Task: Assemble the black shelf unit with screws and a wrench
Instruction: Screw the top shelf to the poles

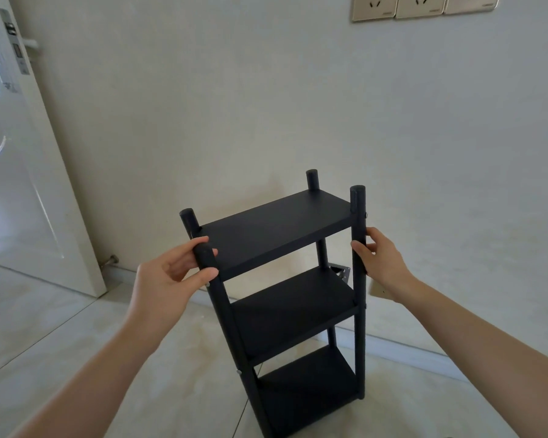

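Note:
The black shelf unit point(285, 279) stands upright on the tiled floor, with three shelves between four round posts. Small silver screw heads show on the outer sides of the near posts. My left hand point(171, 270) grips the top of the near left post, thumb and fingers curled round it. My right hand point(378, 257) holds the near right post just below the top shelf, fingers wrapped behind it. No wrench or loose screws are visible.
A pale wall point(266, 105) rises close behind the shelf unit, with sockets point(421, 6) at the upper right. A white door point(23, 172) stands open at the left. A small metal bracket point(340, 271) shows behind the unit near the wall base.

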